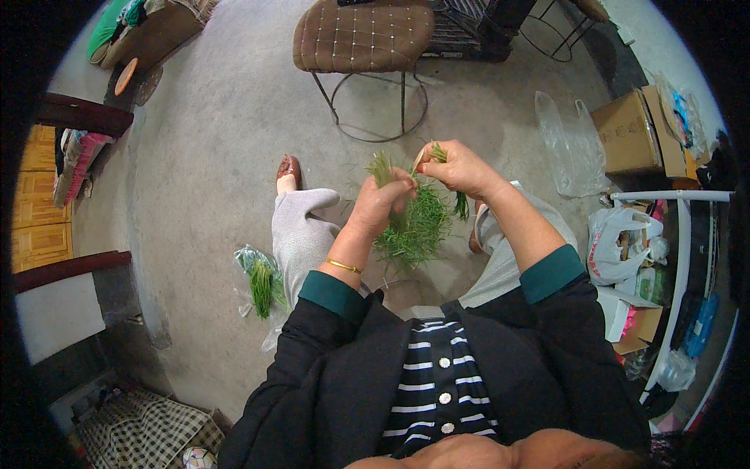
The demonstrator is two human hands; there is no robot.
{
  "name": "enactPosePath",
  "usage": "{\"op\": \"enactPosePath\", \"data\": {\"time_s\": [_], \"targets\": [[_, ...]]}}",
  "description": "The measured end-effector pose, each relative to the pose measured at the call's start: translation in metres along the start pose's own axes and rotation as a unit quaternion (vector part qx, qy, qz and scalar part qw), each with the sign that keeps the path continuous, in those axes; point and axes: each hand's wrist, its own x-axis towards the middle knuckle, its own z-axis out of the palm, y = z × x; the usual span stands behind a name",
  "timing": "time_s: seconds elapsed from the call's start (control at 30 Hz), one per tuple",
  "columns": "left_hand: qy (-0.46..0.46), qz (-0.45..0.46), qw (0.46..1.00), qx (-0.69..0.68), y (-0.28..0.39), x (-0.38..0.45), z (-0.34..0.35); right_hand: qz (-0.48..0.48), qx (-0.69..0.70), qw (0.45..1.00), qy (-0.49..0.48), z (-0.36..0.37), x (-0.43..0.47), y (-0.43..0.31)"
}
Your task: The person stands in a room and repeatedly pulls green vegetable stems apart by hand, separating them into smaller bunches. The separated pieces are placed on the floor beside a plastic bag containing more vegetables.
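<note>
My left hand [378, 199] is closed around thin green stalks [381, 166], whose pale ends stick up above the fist. Close beside it, my right hand [460, 167] grips another small bunch of green stalks [437, 153], with darker leafy ends hanging below the palm. Between the thumb and finger of that hand runs a pale strand towards the left fingertips. Below both hands a loose heap of fine green leaves [419, 228] lies on the floor between my feet. More long green stalks [262, 290] rest on a clear plastic bag [246, 258] by my left leg.
Ahead stands a brown quilted stool [363, 38] with a wire base. To the right are an empty-looking clear plastic bag [565, 146], a cardboard box [627, 135] and a white metal rack [682, 246] with bags. A checked cloth [146, 431] lies at the lower left.
</note>
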Motion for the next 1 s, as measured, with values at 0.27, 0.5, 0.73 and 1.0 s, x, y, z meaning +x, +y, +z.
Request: {"op": "enactPosePath", "data": {"time_s": [0.27, 0.5, 0.73, 1.0], "targets": [[-0.001, 0.002, 1.000, -0.003, 0.001, 0.000, 0.001, -0.003, -0.050, 0.999, 0.011, 0.000, 0.001, 0.000], [0.005, 0.000, 1.000, -0.004, 0.001, 0.000, 0.001, 0.040, 0.095, 0.994, -0.025, -0.001, 0.003, 0.008], [0.009, -0.002, 1.000, -0.003, 0.001, -0.001, 0.001, 0.060, 0.265, 0.962, -0.040, -0.013, 0.003, 0.006], [0.006, 0.006, 1.000, -0.011, 0.002, -0.001, 0.002, 0.021, 0.294, 0.955, 0.032, -0.030, 0.003, 0.004]]}}
